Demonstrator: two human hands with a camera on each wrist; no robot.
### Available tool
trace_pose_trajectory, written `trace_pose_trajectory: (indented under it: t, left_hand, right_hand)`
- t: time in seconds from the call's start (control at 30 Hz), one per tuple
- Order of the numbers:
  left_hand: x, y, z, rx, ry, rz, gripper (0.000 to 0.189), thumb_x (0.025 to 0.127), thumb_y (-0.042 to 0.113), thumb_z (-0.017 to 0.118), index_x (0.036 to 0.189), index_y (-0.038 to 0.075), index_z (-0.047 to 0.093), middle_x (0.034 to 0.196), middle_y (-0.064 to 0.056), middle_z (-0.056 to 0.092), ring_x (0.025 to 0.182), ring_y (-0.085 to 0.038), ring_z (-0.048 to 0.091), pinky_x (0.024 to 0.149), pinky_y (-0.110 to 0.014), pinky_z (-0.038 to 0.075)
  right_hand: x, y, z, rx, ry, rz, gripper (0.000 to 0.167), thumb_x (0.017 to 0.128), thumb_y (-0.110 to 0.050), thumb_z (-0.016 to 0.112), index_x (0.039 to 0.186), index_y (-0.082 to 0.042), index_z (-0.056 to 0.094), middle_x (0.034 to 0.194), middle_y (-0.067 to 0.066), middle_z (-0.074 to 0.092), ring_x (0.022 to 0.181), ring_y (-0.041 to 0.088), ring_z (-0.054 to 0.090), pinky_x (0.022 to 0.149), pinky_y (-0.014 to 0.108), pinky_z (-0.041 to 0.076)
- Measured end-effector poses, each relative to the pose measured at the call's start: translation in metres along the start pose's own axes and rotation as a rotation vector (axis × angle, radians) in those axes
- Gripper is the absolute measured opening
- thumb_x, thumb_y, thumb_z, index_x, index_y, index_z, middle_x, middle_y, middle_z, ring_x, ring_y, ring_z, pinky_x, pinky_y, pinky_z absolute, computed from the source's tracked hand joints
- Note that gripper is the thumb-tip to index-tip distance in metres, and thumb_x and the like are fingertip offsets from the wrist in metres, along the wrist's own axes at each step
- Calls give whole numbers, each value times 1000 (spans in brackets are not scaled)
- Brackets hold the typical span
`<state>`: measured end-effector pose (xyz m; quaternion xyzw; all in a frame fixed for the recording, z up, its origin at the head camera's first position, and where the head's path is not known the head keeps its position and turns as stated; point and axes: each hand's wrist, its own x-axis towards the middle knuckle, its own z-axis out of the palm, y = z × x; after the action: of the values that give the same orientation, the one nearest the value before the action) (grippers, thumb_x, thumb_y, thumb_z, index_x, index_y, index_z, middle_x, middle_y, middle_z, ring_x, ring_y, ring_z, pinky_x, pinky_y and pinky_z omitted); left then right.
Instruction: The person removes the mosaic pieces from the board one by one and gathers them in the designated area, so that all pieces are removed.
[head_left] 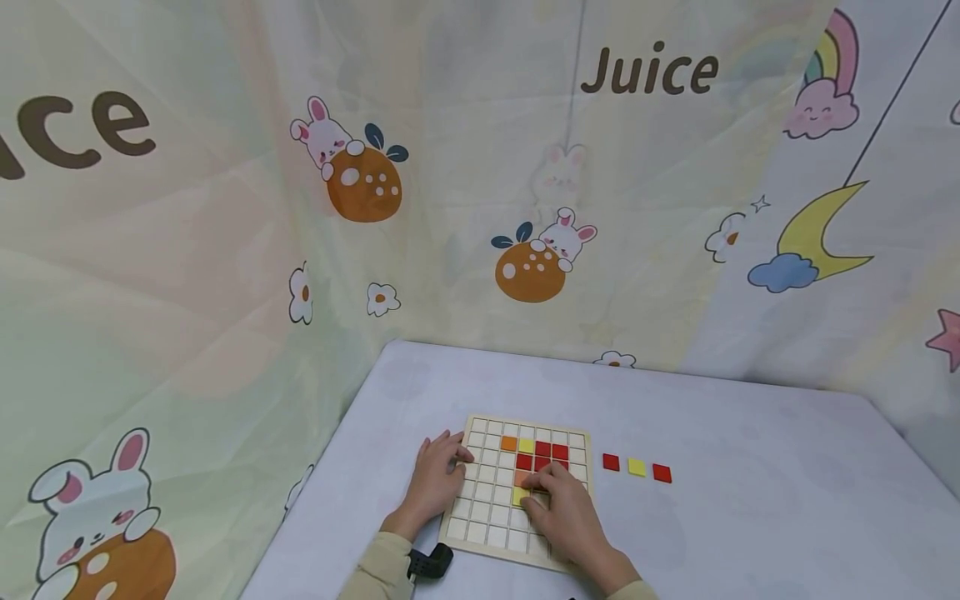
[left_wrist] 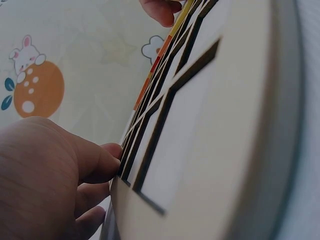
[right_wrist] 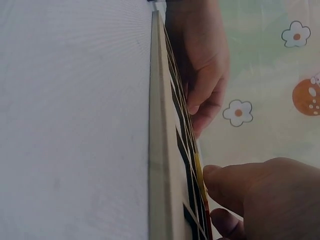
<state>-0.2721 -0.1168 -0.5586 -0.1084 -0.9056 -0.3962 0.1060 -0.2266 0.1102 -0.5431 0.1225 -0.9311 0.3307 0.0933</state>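
Pale fabric walls point(head_left: 465, 108), rabbit prints point(head_left: 330, 142); table point(head_left: 750, 483) covered in white.

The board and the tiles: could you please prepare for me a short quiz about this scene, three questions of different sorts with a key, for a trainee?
1. How many loose tiles lie on the table to the right of the board?

2. True or false: the middle one of these loose tiles is red.

3. In the head view, at which edge of the board is the left hand?
A) right
B) left
C) far

Key:
1. Three.
2. False; it is yellow, between two red ones.
3. B.
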Motion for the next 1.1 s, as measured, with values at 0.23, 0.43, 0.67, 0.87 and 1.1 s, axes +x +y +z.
trace_pose_trajectory:
  t: [0.23, 0.43, 0.67, 0.87, 1.1]
  left_hand:
    - [0, 0, 0, 3, -1, 5, 19, 87, 1, 59, 89, 19, 66, 138, -14, 56, 137, -38, 39, 116, -60, 12]
    - [0, 0, 0, -3, -1, 6, 19, 88, 1, 58, 88, 19, 66, 138, -14, 56, 138, -38, 39, 116, -60, 12]
    - [-1, 0, 0, -3, 2, 15, 20, 87, 0, 58, 88, 18, 66, 137, -16, 56, 137, -40, 39, 115, -62, 13]
    - [-1, 0, 0, -1, 6, 19, 20, 87, 0, 58, 87, 18, 65, 136, -15, 57, 137, -39, 40, 115, -63, 13]
    - [-1, 0, 0, 0, 7, 18, 19, 87, 0, 59, 87, 18, 65, 136, -15, 57, 137, -40, 39, 115, -63, 13]
  right_hand:
    - [0, 0, 1, -14, 6, -6, 14, 78, -23, 80, 89, -26, 72, 87, -15, 51, 83, 3, 50, 78, 28, 50]
    - [-1, 1, 1, -41, -1, -45, 21, 73, -27, 84, 90, -26, 71, 89, -14, 52, 85, 5, 51, 79, 30, 50]
    - [-1, -2, 2, -74, 1, -29, 24, 72, -26, 86, 91, -25, 71, 89, -15, 54, 86, 5, 51, 82, 32, 52]
    - [0, -5, -1, -59, -34, 0, 25, 74, -25, 85, 96, -26, 71, 91, -18, 59, 90, 6, 52, 86, 36, 52]
    - [0, -7, -3, -95, -60, -11, 27, 74, -24, 84, 99, -24, 74, 92, -16, 59, 89, 8, 52, 84, 37, 52]
